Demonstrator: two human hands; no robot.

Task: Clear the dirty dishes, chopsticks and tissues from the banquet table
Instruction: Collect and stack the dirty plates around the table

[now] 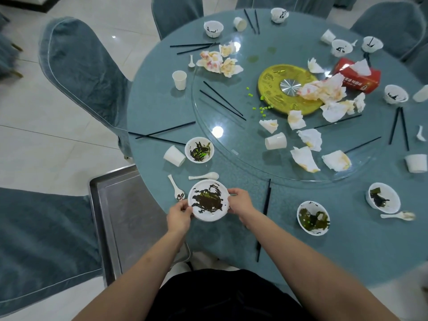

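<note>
Plate, smeared with dark sauce, sits at the counter edge near the tray, pinched at the rim by left hand and right hand. Tilt it and sauce could slide off; the spoon beside it might get knocked.

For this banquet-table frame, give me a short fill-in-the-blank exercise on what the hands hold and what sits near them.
1. Both the left hand and the right hand grip the rim of a dirty white ____.
2. The tissue box across the table is coloured ____.
3. The metal tray lies to the person's ____ of the held dish.
4. The paper cup on the glass turntable is lying on its ____.

Missing words: plate; red; left; side
</note>
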